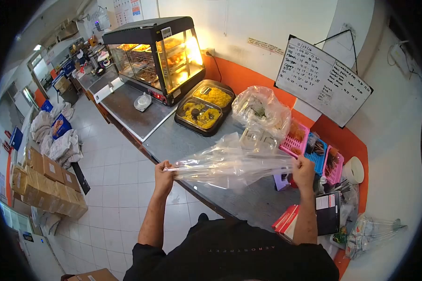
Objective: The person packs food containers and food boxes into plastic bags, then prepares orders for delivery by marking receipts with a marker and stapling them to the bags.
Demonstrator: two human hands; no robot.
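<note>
I note one clear, crinkled plastic bag (232, 167) stretched between my left hand (163, 179) and right hand (303, 172), fingers of each pinching an end, its long axis running hand to hand, neither nearer.

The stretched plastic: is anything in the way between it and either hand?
Nothing visible is: the left hand is closed on one end of the stretched plastic, and the right hand is closed on the other.

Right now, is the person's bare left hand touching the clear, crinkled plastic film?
Touching. The head view shows the bare left hand closed on the gathered end of the clear, crinkled plastic film, no gap between them.
</note>
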